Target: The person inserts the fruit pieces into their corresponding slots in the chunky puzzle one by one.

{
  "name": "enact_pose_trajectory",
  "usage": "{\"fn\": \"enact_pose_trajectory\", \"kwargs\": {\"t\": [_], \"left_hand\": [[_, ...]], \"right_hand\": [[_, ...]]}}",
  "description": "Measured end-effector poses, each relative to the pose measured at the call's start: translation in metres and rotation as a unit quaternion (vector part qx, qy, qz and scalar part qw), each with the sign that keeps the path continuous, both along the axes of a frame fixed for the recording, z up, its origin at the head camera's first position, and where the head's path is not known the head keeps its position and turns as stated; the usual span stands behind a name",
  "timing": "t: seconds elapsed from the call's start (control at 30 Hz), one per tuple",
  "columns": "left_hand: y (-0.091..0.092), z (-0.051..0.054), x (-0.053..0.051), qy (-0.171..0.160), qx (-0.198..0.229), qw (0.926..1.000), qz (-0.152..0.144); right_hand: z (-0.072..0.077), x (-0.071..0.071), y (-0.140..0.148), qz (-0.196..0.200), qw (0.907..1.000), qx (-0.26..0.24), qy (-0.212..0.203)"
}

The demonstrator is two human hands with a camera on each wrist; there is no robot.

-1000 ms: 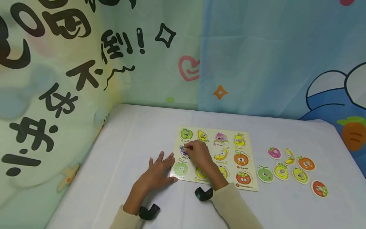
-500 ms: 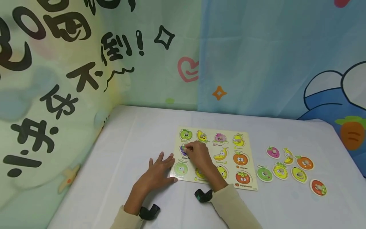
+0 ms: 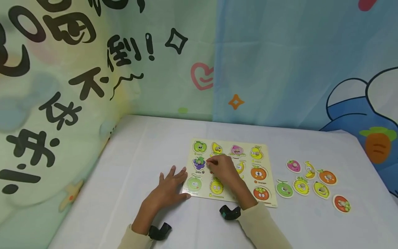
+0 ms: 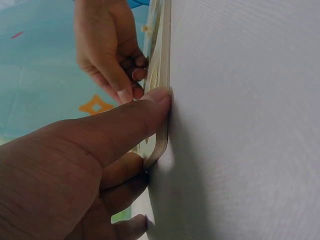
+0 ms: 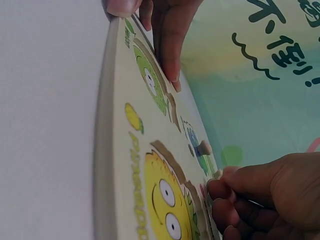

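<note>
A cream fruit knob-puzzle board (image 3: 205, 188) lies on the table. My left hand (image 3: 170, 186) rests at its lower left corner with fingers spread; in the left wrist view the thumb (image 4: 150, 107) lies against the board's edge. The grape piece (image 3: 199, 163) sits in its recess, its knob (image 5: 204, 148) bare of fingers in the right wrist view. Just right of it is my right hand (image 3: 225, 169), over the board, fingers loosely curled and thumb close to the index finger. I see nothing between them. That hand hides part of the middle of the board.
Right of the board lie several loose pieces: strawberry (image 3: 293, 166), banana (image 3: 310, 170), orange (image 3: 327, 177), green melon (image 3: 284, 189), pineapple (image 3: 301, 185), lemon (image 3: 321, 190) and persimmon (image 3: 342, 203). The white table (image 3: 149, 145) meets printed cloth at the back and left.
My right hand has let go of the grape piece's knob and moved slightly right, uncovering the grape and the printed pineapple. The left hand stays at the corner. The whole view has shifted a little.
</note>
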State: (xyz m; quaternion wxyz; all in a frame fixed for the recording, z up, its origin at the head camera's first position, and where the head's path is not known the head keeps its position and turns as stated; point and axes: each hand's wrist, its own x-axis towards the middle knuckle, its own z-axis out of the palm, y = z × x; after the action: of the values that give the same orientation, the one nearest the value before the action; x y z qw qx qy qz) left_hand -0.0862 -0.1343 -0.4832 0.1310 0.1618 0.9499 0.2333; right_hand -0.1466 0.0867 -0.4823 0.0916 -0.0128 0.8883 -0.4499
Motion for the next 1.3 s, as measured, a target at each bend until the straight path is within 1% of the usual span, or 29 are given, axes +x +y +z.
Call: {"fn": "enact_pose_trajectory", "kwargs": {"t": [0.17, 0.37, 0.5, 0.57, 0.7, 0.77, 0.93, 1.07, 1.2, 1.3], "left_hand": [[0.0, 0.001, 0.0, 0.003, 0.003, 1.0, 0.002], [0.0, 0.0, 0.001, 0.0, 0.011, 0.9999, 0.001], [0.001, 0.001, 0.002, 0.002, 0.009, 1.0, 0.0], [0.001, 0.001, 0.002, 0.001, 0.006, 1.0, 0.003], [0.0, 0.002, 0.002, 0.0, 0.006, 1.0, 0.005], [0.0, 0.002, 0.002, 0.0, 0.009, 0.9999, 0.004], [-0.001, 0.001, 0.002, -0.002, 0.011, 0.9999, 0.004], [0.0, 0.0, 0.002, 0.001, 0.007, 1.0, 0.006], [0.0, 0.0, 0.002, 0.004, 0.007, 0.9999, 0.006], [0.001, 0.0, 0.002, 0.006, 0.009, 0.9999, 0.004]], "right_hand": [[0.0, 0.001, 0.004, -0.013, 0.9997, -0.016, -0.012], [-0.001, 0.002, 0.013, -0.006, 0.9996, -0.025, 0.009], [-0.002, 0.0, 0.024, -0.013, 0.9993, -0.025, 0.025], [-0.001, -0.001, 0.03, -0.022, 0.9991, -0.019, 0.031], [-0.001, -0.002, 0.045, -0.033, 0.9987, -0.025, 0.029], [0.0, -0.001, 0.053, -0.032, 0.9984, -0.033, 0.033], [0.001, 0.003, 0.074, -0.022, 0.9966, -0.048, 0.064], [0.0, 0.004, 0.091, -0.024, 0.9961, -0.041, 0.075], [0.001, 0.005, 0.107, -0.039, 0.9959, -0.023, 0.078], [0.003, 0.006, 0.118, -0.048, 0.9948, -0.018, 0.089]]}}
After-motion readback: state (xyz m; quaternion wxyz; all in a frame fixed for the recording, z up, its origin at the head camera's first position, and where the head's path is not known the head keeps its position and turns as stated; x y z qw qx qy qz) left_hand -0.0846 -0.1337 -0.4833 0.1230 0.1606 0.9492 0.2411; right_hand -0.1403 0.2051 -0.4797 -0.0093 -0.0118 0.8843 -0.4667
